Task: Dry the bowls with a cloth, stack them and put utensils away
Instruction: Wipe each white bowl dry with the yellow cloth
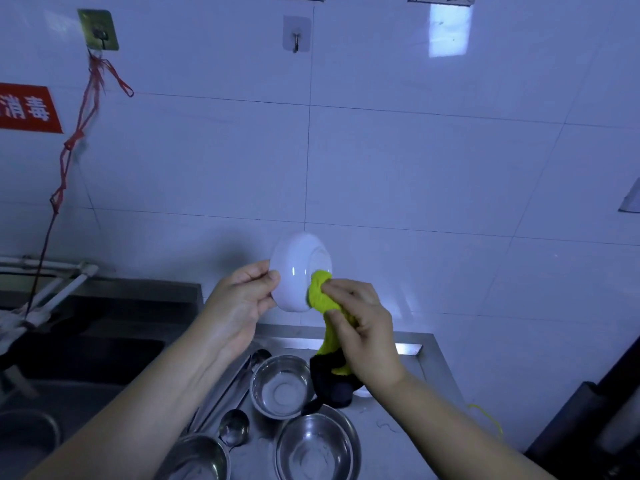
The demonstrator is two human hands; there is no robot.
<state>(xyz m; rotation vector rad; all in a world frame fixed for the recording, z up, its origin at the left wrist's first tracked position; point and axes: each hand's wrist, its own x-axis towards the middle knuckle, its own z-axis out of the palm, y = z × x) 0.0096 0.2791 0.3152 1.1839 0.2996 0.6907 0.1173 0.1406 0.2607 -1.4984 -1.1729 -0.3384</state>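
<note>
At far left, a sink [86, 355] adjoins a steel counter [408, 420] set against a white tiled wall [415, 168]. Left hand [239, 299]: fingers curled on the rim of a white bowl [298, 271], held raised and tilted, its underside facing the viewer. Right hand [360, 327]: pinching a yellow-and-black cloth [323, 296] against the bowl's base; the cloth's dark end hangs just above the counter. Below, from left: long-handled spoons [232, 431], a small steel bowl [280, 386], and a larger steel bowl [317, 448], all resting on the counter.
</note>
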